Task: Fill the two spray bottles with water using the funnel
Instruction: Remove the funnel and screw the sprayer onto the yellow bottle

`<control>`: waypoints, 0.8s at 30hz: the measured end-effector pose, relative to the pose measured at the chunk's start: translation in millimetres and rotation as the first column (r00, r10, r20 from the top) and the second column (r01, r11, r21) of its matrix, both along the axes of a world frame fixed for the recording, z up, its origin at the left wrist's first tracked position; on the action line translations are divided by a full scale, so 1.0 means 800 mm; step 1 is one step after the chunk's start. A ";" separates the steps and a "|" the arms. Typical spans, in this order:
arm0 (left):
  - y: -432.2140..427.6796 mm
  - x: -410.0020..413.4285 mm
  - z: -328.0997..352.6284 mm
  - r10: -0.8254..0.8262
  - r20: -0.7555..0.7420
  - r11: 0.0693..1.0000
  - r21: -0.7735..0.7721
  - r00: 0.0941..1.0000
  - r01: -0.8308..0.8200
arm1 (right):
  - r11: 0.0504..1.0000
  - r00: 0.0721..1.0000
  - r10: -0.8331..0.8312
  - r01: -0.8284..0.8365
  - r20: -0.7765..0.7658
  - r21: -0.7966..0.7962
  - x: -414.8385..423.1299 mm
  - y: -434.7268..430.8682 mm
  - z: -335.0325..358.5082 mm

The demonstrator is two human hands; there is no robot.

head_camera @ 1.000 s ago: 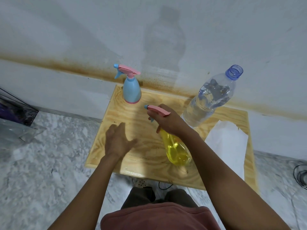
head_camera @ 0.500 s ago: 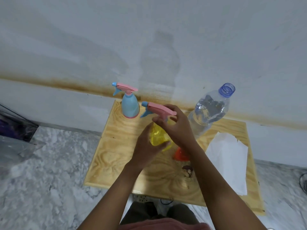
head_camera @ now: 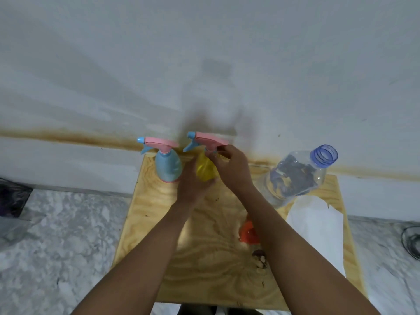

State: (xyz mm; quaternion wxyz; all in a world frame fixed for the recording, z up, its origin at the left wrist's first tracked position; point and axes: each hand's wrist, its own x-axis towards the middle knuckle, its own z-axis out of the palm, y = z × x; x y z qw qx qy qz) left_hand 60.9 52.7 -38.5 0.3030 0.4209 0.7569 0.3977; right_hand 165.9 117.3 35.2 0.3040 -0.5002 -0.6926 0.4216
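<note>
A yellow spray bottle (head_camera: 204, 169) with a pink trigger head stands near the back of the wooden board (head_camera: 204, 269). My left hand (head_camera: 193, 185) wraps its yellow body from the left. My right hand (head_camera: 231, 167) pinches the pink head at its neck. Just to the left stands a blue spray bottle (head_camera: 169, 167) with the same pink head, untouched. An orange funnel (head_camera: 248, 233) lies on the board, partly hidden under my right forearm. A large clear water bottle (head_camera: 295, 176) with an open blue neck stands at the right.
A white paper sheet (head_camera: 318, 228) lies along the board's right side. Small dark scraps (head_camera: 260, 260) sit near the funnel. The stained wall runs right behind the board. Marble floor surrounds it, with a dark box (head_camera: 11, 201) at far left and a cable (head_camera: 411, 242) at far right.
The yellow spray bottle was carried from the board's front toward the back, beside the blue one. My left hand came up and gripped its body. The funnel came into sight.
</note>
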 end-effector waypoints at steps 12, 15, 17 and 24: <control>0.022 -0.016 -0.026 -0.007 -0.003 0.997 0.078 1.000 0.007 | 0.996 0.999 -0.038 0.037 -0.012 -0.082 -0.014 0.010 -0.018; 0.020 -0.015 -0.030 0.001 -0.008 0.998 0.059 1.000 -0.001 | 0.997 0.997 -0.074 0.075 0.035 -0.029 -0.011 0.002 -0.022; 0.018 -0.015 -0.032 0.001 -0.023 0.999 0.049 1.000 0.000 | 0.996 0.994 -0.092 0.093 0.061 -0.010 -0.010 -0.002 -0.025; 0.016 -0.016 -0.034 -0.017 -0.027 0.999 0.034 0.999 0.018 | 0.993 0.989 -0.118 0.117 0.094 0.012 -0.008 -0.010 -0.025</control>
